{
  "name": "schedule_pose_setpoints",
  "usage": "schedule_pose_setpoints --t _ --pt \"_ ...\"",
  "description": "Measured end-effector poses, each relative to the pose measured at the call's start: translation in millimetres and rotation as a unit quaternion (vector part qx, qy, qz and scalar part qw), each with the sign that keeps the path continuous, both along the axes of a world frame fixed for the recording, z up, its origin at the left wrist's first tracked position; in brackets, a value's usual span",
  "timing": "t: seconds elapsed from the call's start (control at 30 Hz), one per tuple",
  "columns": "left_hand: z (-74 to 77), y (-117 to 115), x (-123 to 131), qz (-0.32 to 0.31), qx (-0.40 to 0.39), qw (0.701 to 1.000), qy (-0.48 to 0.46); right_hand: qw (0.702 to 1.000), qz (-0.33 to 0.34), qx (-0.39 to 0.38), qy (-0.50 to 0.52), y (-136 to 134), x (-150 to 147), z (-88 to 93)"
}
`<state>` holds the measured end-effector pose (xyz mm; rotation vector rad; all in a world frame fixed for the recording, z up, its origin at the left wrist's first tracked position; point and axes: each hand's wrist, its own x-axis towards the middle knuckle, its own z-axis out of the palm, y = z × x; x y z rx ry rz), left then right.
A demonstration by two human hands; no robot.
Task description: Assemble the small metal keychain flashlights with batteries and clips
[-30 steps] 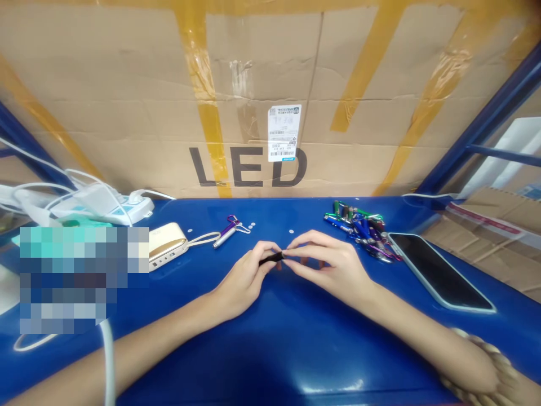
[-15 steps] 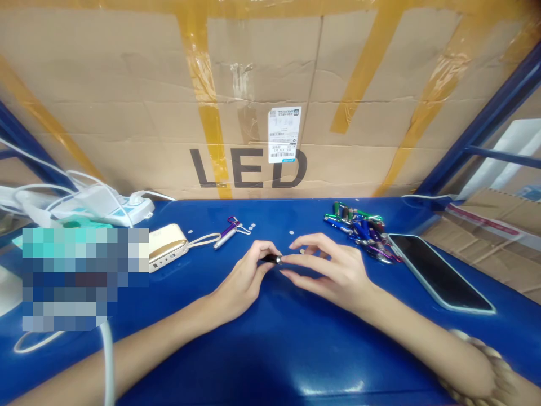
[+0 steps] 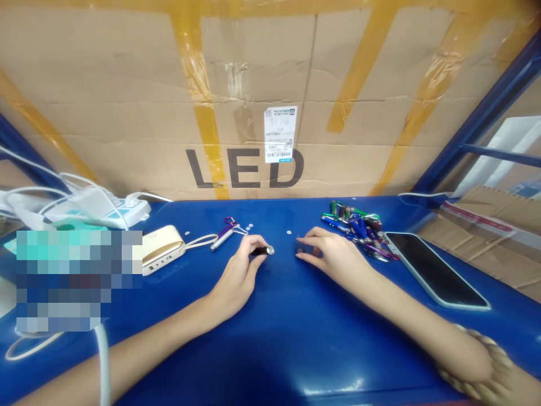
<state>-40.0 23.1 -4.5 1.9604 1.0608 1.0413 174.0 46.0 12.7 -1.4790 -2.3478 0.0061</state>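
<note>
My left hand (image 3: 237,273) is closed, thumb and fingers pinching a small black flashlight (image 3: 262,250) with a silvery end that points right. Most of its body is hidden in the fingers. To the right, my right hand (image 3: 333,252) is low over the blue table, thumb and forefinger bent and apart, by the spot where a small pale disc lay. Whether a fingertip touches that disc cannot be made out. Beyond my left hand lie a silver flashlight (image 3: 221,239) and a purple one (image 3: 229,226) with carabiner clips. A small white disc (image 3: 289,232) rests between the hands, farther back.
Several coloured metal flashlights (image 3: 359,225) are heaped at the back right, beside a phone (image 3: 437,269). A cream power bank (image 3: 163,248), a power strip (image 3: 131,213) and white cables (image 3: 102,361) occupy the left. A large cardboard box (image 3: 147,113) walls off the back.
My right hand has drawn away from the flashlight's end to the right, its fingers more bent. The flashlight stays in my left hand, its silvery end now in plain sight.
</note>
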Motion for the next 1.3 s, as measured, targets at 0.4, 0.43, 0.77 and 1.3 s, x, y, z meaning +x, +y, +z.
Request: schedule_pose_setpoints --t 0.4,0.43,0.77,1.3 --pt "1.3 1.4 1.8 -0.056 -0.041 0.997 0.031 0.962 0.060 -0.091 0.251 -0.4 -6.6 4.1" --pt "0.7 1.7 1.6 -0.061 -0.038 0.997 0.037 0.947 0.069 -0.119 0.290 -3.2 -8.7 6.3" --pt "0.0 1.5 0.0 -0.093 -0.023 0.994 0.057 0.905 0.134 -0.134 0.380 -15.7 -22.5 6.4" --pt "4.0 2.9 3.5 -0.067 -0.042 0.996 0.038 0.965 0.169 0.082 0.180 -16.9 -6.8 19.6"
